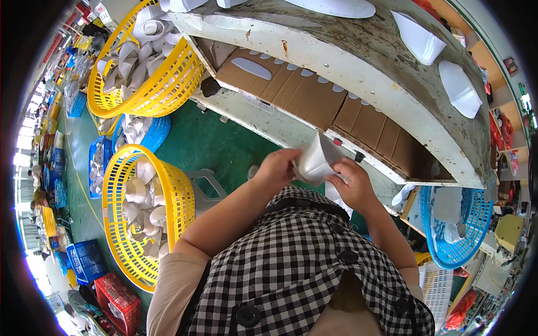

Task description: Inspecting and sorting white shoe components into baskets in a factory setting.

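A curved, glossy white piece, which looks like a shoe upper (315, 159), is held up in front of my apron at the workbench's near edge. My left hand (276, 169) grips its left side, fingers bent around the edge. On the opposite side my right hand (352, 180) pinches the lower right edge between thumb and fingers. Similar white pieces lie on the bench top, among them one flared piece (418, 40) and one rounded piece (459, 89). Below my hands another white piece (335, 196) is partly hidden by my right hand.
The worn workbench (336, 47) curves across the front, with brown cardboard (302, 95) on its shelf. To my left, a yellow basket (180, 193) holds beige-white pieces; another yellow basket (188, 70) stands farther off. A blue basket (483, 224) is at right.
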The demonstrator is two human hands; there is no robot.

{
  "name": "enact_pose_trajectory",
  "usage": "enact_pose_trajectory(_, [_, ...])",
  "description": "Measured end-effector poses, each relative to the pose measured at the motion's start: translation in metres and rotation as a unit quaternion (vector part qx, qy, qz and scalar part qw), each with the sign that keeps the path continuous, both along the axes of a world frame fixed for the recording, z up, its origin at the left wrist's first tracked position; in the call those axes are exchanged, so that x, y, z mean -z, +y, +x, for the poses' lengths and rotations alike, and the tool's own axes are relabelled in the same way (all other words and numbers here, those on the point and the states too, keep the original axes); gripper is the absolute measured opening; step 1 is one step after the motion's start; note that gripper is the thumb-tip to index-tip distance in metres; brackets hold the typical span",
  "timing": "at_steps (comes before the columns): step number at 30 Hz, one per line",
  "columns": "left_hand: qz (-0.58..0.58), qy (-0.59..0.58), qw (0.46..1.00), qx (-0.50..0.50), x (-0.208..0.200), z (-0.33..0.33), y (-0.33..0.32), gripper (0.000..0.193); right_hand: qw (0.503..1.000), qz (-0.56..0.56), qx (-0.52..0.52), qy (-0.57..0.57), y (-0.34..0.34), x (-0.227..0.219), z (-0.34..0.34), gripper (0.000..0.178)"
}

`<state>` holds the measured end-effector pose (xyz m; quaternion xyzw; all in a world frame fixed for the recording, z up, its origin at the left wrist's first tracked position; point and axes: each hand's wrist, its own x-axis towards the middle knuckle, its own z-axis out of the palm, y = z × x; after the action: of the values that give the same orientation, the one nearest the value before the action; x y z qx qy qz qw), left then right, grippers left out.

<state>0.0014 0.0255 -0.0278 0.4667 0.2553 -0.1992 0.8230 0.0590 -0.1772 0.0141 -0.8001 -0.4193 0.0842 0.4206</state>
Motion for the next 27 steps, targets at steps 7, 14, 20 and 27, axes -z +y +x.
enact_pose_trajectory(7, [-0.151, -0.094, 0.983, -0.049, -0.041, -0.010, -0.003, 0.032, 0.862, 0.156, 0.147, 0.459, 0.002, 0.016, -0.011, 0.017])
enact_pose_trajectory(14, [-0.060, -0.116, 0.990, -0.049, -0.029, -0.018, 0.013, 0.037, 0.666, 0.301, 0.177, 0.659, 0.030, -0.012, -0.007, 0.020])
enact_pose_trajectory(20, [-0.212, -0.041, 0.962, -0.168, -0.048, -0.030, 0.006, 0.034, 0.787, 0.189, 0.072, 0.583, 0.036, -0.002, 0.000, 0.019])
enact_pose_trajectory(27, [-0.095, -0.048, 0.964, -0.242, -0.053, -0.037, 0.020, 0.034, 0.784, 0.176, 0.077, 0.590, 0.062, -0.009, -0.003, 0.019])
